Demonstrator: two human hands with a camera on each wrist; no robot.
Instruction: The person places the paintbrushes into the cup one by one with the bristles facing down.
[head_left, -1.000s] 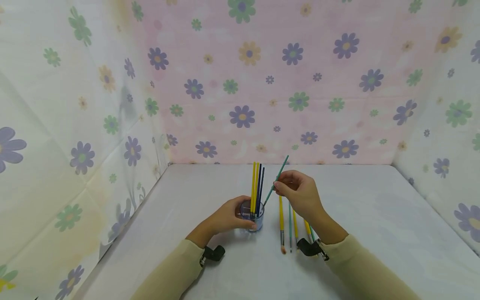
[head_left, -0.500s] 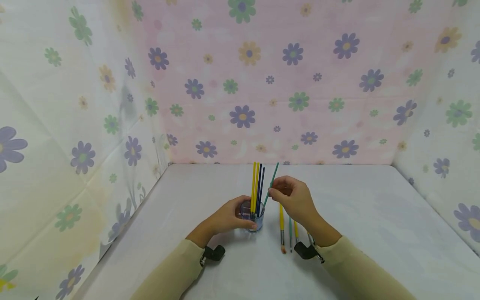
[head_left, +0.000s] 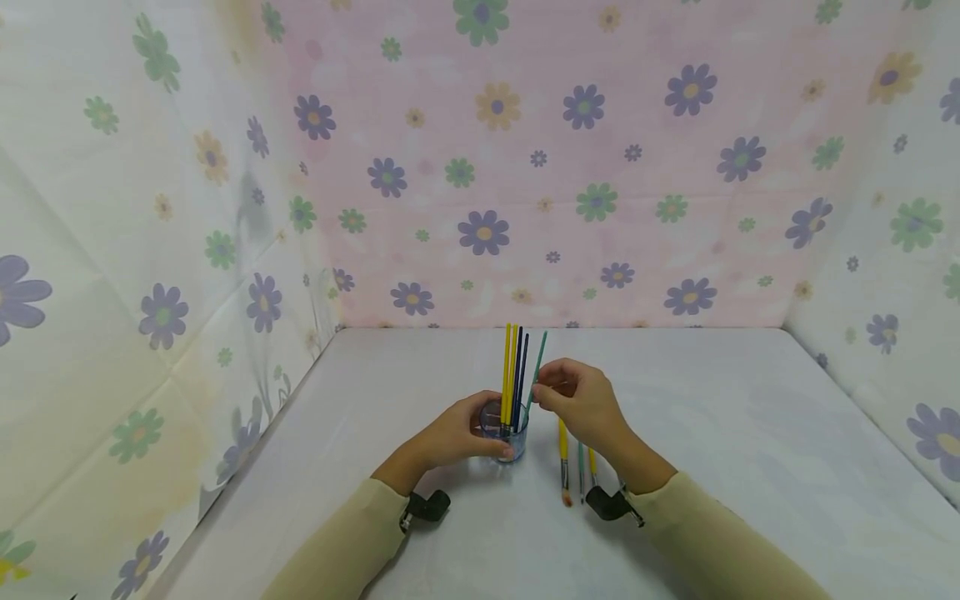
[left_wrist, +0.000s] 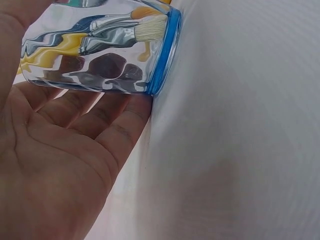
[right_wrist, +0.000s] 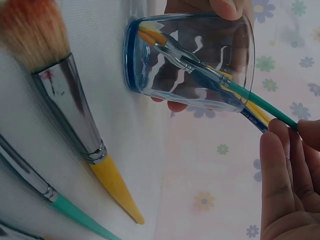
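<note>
Since the earlier frames, the green brush (head_left: 538, 362) has swung closer to the yellow and blue handles above the glass (right_wrist: 215, 45) and stands more upright; the glass itself has stayed put. Nearest, on the person's side of the glass, sit two black wrist devices (head_left: 429, 506) at the sleeve cuffs (head_left: 393, 504). To the right of the glass and a little nearer than it, a loose yellow brush (head_left: 564, 450) and a loose green brush (head_left: 581, 475) lie with bristles toward the person. The left hand (head_left: 453, 433) grips the glass from its left. The right hand (head_left: 581, 400), just right of the glass, pinches the green brush, whose lower end is inside the glass. Two yellow handles (head_left: 509, 371) and two dark blue handles (head_left: 522, 375) rise from the glass. Well beyond the glass hangs a flowered pink cloth (head_left: 525, 287).
</note>
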